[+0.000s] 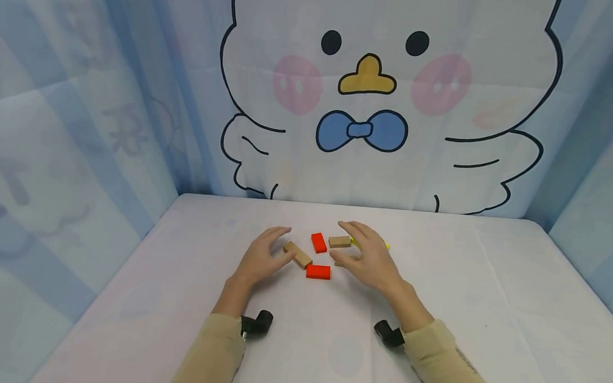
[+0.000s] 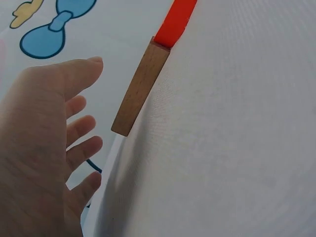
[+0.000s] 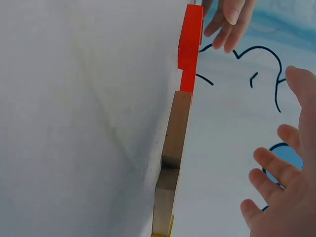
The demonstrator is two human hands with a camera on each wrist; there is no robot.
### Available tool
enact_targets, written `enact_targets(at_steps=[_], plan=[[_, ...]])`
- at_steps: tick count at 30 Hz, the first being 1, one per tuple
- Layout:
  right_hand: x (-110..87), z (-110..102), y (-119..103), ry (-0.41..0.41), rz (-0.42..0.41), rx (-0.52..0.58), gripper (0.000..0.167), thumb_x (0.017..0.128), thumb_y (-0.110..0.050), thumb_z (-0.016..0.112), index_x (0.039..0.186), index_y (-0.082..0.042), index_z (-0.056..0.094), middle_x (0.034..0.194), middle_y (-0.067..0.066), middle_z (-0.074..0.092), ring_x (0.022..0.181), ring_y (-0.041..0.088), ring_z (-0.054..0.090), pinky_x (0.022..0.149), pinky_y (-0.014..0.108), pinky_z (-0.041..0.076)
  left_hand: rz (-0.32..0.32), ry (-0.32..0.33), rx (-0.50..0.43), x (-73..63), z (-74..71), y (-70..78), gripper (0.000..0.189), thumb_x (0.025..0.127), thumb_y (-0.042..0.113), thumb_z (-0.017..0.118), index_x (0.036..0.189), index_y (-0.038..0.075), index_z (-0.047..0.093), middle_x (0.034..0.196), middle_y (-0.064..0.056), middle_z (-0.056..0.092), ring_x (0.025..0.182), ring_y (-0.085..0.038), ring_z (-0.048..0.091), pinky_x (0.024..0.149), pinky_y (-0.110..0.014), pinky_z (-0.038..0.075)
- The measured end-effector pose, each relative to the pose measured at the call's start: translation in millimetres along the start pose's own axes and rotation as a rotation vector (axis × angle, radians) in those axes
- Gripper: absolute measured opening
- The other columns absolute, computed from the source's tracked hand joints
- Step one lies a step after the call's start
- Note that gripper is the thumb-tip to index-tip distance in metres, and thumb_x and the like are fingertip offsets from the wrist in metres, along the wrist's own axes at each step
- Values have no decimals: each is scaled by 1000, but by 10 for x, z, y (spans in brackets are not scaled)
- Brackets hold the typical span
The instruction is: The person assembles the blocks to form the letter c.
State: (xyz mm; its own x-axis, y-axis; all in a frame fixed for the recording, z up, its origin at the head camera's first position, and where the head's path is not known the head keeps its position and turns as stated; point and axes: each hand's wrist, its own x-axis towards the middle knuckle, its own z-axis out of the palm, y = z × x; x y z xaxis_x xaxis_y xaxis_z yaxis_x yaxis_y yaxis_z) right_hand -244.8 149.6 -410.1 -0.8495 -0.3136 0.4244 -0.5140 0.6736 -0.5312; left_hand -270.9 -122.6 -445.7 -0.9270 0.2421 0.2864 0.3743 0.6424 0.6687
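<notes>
The left hand (image 1: 260,259) is spread, thumb apart from loosely bent fingers, holding nothing. The right hand (image 1: 369,261) is likewise spread, its thumb and fingers parted around nothing. The blocks lie flat on the table (image 1: 329,360), between the hands and partly below the right one.

Just right of the left thumb, the left wood block (image 1: 299,256) has its long axis slanting, its far end toward the left fingers and its near end toward the front red block (image 1: 318,272). That one lies crosswise, long axis running from the left hand's side to the right's. Midway between the two hands' fingers, the rear red block (image 1: 319,243) points away from the person, far end leaning slightly left.

The far wood block (image 1: 339,242), just left of the right fingers, lies nearly crosswise. Below the right thumb, the near wood block (image 1: 338,265) is mostly covered, so its axis cannot be told. Yellow (image 1: 387,247) shows behind the right hand, its shape hidden.
</notes>
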Motion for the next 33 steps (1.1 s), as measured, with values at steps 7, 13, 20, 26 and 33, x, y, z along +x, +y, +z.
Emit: enact_targets(at_steps=[7,13,20,26,33], plan=[[24,94,-38,-92,-7,30,60,90,-33,78,143,-13,58,145,11,52,136,34,44,108,57,37,-45,-6,9,-3,16,24,51,92,34,73,136,9,63,140,-10,58,132,-30,50,110,-50,37],[36,128,-42,-177,-66,13,48,89,-24,79,133,-11,65,136,7,59,128,29,51,104,51,43,-55,3,41,-10,15,33,45,91,32,75,128,8,68,135,-10,62,129,-29,53,109,-47,39],[42,167,-29,-256,-159,52,34,89,-13,78,122,-10,70,121,5,61,108,23,53,90,39,50,-63,7,50,-18,17,37,41,90,29,76,125,8,70,130,-10,65,125,-30,56,108,-48,40],[53,179,-36,-304,-194,34,27,91,-15,77,118,-13,73,102,1,61,97,20,52,84,35,48,-78,16,86,12,48,16,37,90,32,77,118,9,74,122,-7,69,120,-27,59,106,-46,42],[51,184,-34,-358,-208,11,24,91,-12,76,115,-13,74,112,-3,68,107,18,59,97,38,48,-103,19,101,41,93,-7,35,88,35,79,114,11,75,116,-4,71,117,-27,60,104,-47,44]])
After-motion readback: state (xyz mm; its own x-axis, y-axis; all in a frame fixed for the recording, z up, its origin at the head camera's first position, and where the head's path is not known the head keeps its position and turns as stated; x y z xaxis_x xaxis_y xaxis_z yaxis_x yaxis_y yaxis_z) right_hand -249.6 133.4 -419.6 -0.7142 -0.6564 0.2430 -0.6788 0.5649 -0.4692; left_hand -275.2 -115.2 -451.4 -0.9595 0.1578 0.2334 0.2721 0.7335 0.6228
